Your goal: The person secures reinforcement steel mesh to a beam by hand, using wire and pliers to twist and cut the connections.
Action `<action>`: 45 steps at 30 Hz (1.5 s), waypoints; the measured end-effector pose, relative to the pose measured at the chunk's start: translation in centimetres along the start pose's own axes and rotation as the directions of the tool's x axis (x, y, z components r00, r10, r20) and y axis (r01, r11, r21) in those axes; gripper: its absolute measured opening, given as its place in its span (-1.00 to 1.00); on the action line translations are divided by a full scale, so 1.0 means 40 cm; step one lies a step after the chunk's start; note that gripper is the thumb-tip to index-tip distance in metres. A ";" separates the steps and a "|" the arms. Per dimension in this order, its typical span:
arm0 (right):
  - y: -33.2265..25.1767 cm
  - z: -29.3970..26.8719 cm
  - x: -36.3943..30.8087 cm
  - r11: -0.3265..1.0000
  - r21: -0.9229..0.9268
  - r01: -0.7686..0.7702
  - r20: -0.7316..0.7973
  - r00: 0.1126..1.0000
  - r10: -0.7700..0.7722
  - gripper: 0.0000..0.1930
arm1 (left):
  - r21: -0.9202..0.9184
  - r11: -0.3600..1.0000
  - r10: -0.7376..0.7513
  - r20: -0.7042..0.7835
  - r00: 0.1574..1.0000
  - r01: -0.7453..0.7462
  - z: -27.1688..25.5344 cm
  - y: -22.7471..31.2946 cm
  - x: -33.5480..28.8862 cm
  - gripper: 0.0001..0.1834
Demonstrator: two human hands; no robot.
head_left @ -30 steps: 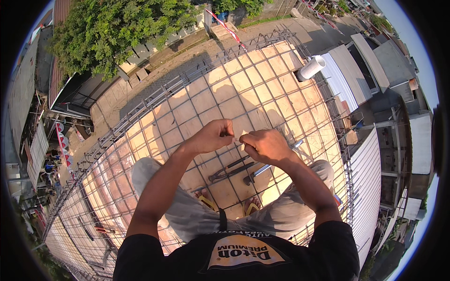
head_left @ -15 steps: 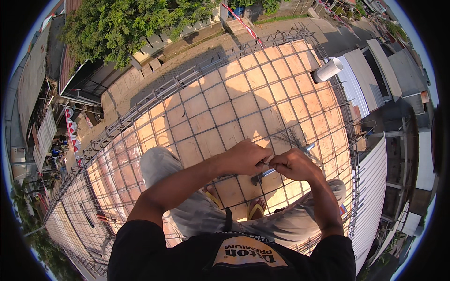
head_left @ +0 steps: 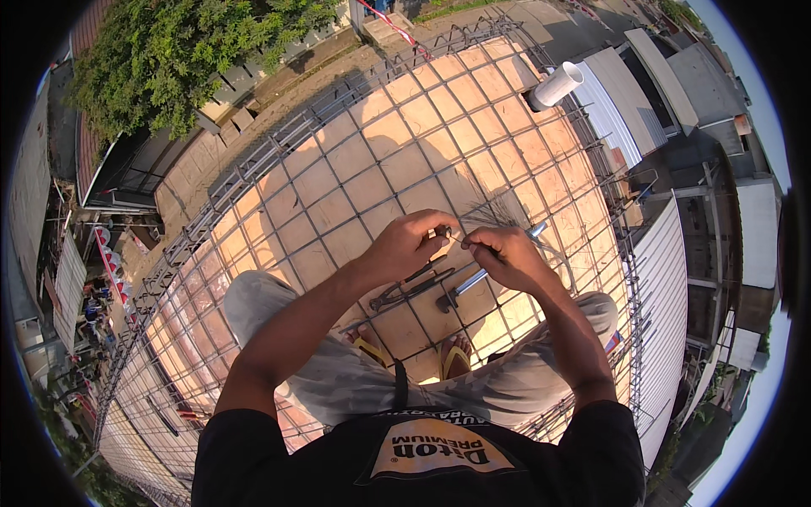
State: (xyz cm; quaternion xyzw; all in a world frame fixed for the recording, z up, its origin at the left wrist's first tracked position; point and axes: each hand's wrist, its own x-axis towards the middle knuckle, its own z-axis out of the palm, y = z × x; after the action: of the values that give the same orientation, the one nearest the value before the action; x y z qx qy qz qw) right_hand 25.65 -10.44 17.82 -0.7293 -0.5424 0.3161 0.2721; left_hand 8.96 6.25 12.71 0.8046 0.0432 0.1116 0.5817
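Pinching a wire (head_left: 456, 240) between left hand (head_left: 410, 242) and right hand (head_left: 504, 255), with both sets of fingers curled closed on it and tips just apart. Too fine to tell whether being pulled, bent or only parted. Held up over the mesh (head_left: 397, 196), not hooked on any bar as far as visible. Judging by the pose, at a handling step, readying wire by fingertip. Calling next, probably, for a firm pinch at both ends and care against snagging.

Just past the right knuckles, fanned across the mesh: loose strands (head_left: 490, 211). Beneath the hands, lying side by side: cutters (head_left: 414, 290) and a hammer (head_left: 470, 281), with its handle partly hidden by the right hand. Nearer the body, between bent knees: feet in yellow sandals (head_left: 456, 358).

Roomiest ahead and to the left, above boards (head_left: 338, 160) crossed by bars. Bounded at front by edge bars (head_left: 287, 139), with a road (head_left: 186, 186) below; at front right, by an upright pipe (head_left: 557, 86); at right, close past the knee, by more bar ends, then roofs (head_left: 663, 313).
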 end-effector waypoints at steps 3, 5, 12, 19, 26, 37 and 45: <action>0.009 -0.005 0.003 0.996 -0.050 0.072 -0.064 0.995 -0.075 -0.85 | -0.241 0.942 -0.238 0.006 0.971 0.232 -0.015 0.022 0.015 -0.70; 0.005 -0.002 0.003 0.994 -0.033 0.107 -0.101 0.989 -0.109 -0.84 | -0.348 0.884 -0.299 0.092 0.950 0.313 -0.031 0.011 0.021 -0.71; 0.000 0.006 0.005 0.987 -0.078 0.138 -0.138 0.979 -0.148 -0.83 | -0.562 0.755 -0.320 0.133 0.938 0.337 -0.033 0.014 0.030 -0.77; 0.007 0.008 0.006 0.954 0.298 0.031 -0.110 0.994 0.002 -0.87 | -0.682 0.621 -0.333 0.216 0.918 0.386 -0.056 0.011 0.042 -0.82; -0.022 -0.006 0.001 0.907 0.374 0.194 -0.242 0.964 -0.107 -0.87 | -0.786 0.536 -0.243 0.206 0.948 0.309 -0.069 0.103 0.033 -0.85; -0.071 -0.065 -0.009 0.977 0.163 0.139 -0.028 0.990 -0.137 -0.84 | 0.045 0.997 0.063 0.118 0.991 -0.068 -0.097 0.198 0.021 -0.84; -0.093 -0.046 -0.021 0.961 0.074 0.267 -0.185 0.950 -0.249 -0.84 | -0.067 0.997 0.044 -0.013 0.999 -0.045 -0.083 0.183 0.031 -0.82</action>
State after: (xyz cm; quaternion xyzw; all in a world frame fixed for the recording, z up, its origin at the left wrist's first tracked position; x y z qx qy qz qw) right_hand 24.54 -10.37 21.91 -0.6626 -0.5910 0.2391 0.3930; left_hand 8.94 7.23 20.78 0.7847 0.0250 0.1305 0.6055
